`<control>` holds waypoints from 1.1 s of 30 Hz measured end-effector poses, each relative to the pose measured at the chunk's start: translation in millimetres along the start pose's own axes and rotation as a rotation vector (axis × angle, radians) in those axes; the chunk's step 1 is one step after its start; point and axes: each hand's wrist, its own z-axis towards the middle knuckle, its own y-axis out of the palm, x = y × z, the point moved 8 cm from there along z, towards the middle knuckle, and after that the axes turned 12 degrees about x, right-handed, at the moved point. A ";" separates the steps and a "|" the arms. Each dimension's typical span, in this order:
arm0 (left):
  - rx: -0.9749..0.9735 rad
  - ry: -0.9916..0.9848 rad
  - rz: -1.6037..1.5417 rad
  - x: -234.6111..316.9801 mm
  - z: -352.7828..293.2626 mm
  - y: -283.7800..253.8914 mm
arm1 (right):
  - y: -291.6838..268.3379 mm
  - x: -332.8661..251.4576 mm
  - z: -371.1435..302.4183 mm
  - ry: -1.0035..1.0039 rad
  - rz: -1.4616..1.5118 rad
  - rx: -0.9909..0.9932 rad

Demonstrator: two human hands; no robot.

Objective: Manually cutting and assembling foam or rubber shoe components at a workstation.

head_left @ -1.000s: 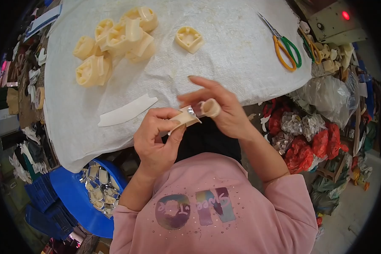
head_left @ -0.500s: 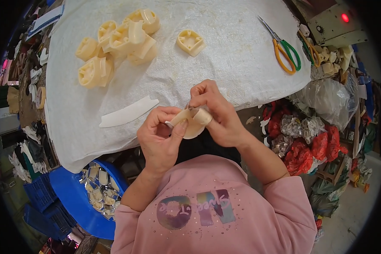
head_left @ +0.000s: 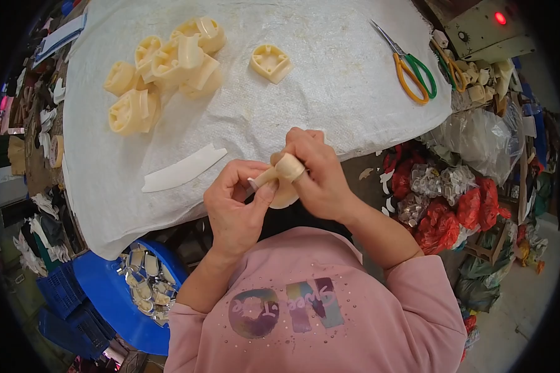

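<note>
Two grips, those of the left hand (head_left: 235, 200) and right hand (head_left: 320, 177), pinch a thin cream piece (head_left: 284, 196) between thumb and curled fingers at the near edge of the worktop (head_left: 345, 84), where uneven pulling or a loosened thumb could crease it or make it slip.

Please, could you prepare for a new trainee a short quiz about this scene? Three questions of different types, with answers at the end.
1. True or false: the left hand pinches the cream piece.
2. The scissors on the white cloth have which handles? A) both green; B) one orange, one green; C) both orange.
3. Fill in: the white strip lies ____ (nearer to / farther from) the left hand than the pile of cream parts does.

Key: 1. True. 2. B. 3. Nearer to.
</note>
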 end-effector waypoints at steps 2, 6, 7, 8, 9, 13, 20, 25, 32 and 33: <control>-0.003 -0.017 -0.022 -2.7 3.7 -3.6 | 3.6 16.4 -3.6 0.260 0.350 -0.039; 0.014 -0.128 -0.080 -7.9 3.8 -9.5 | -15.1 32.6 2.2 0.354 0.703 0.190; 0.018 -0.127 -0.079 -7.8 3.6 -10.6 | -21.6 30.1 4.7 0.368 0.619 0.198; 0.015 -0.118 -0.109 -6.9 3.6 -10.6 | -24.7 32.4 4.8 0.367 0.622 0.195; 0.013 -0.110 -0.139 -5.8 3.9 -10.8 | -23.7 34.4 5.6 0.356 0.573 0.134; -0.034 0.150 0.110 10.6 6.3 -5.7 | -8.2 35.0 0.8 0.550 0.550 -0.080; -0.194 0.735 0.347 46.1 -11.9 -1.7 | 6.7 27.0 -6.1 0.671 0.782 -0.356; -0.061 0.249 -0.066 6.1 7.9 -8.1 | -15.7 13.7 4.4 0.222 0.506 -0.077; -0.270 -0.422 -0.540 -18.3 -13.1 24.5 | -4.2 -9.0 -6.1 -0.050 0.287 -0.068; -0.265 -0.423 -0.540 -19.9 -16.0 26.8 | -1.4 -9.5 -5.9 -0.064 0.316 -0.038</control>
